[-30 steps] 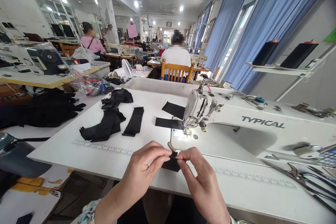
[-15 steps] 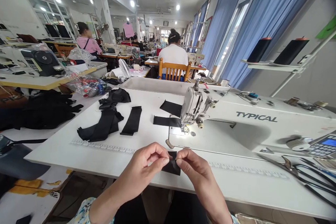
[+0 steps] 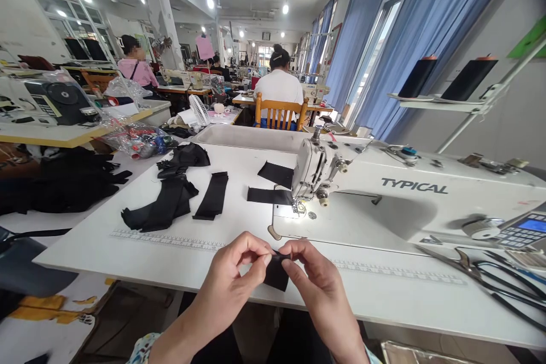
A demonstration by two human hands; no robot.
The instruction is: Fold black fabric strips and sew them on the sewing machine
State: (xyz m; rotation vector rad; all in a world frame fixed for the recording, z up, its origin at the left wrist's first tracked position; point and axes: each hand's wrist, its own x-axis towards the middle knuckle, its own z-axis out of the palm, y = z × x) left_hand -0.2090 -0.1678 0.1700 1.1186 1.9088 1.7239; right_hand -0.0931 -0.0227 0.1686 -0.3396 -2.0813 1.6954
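Observation:
Between my two hands hangs a small piece of black fabric [image 3: 276, 276], its upper edge pinched at both corners near the table's front edge. My left hand [image 3: 241, 267] grips the left corner between thumb and forefinger. The right corner is in the fingertips of my right hand [image 3: 311, 273]. Just beyond, another black fabric strip [image 3: 268, 196] lies with its right end at the needle area of the white sewing machine [image 3: 409, 182]. A further black piece [image 3: 276, 173] rests behind that strip.
Left on the white table [image 3: 239, 153] lie a folded black piece [image 3: 212, 196] and a heap of black pieces [image 3: 164, 205]. A printed ruler [image 3: 166, 240] runs along the front. Large scissors [image 3: 473, 267] lie at right. A person in white [image 3: 279, 88] sits ahead.
The fabric's upper edge now sits folded or stretched between my fingertips, and its lower part has tilted slightly. The whole view has shifted a little.

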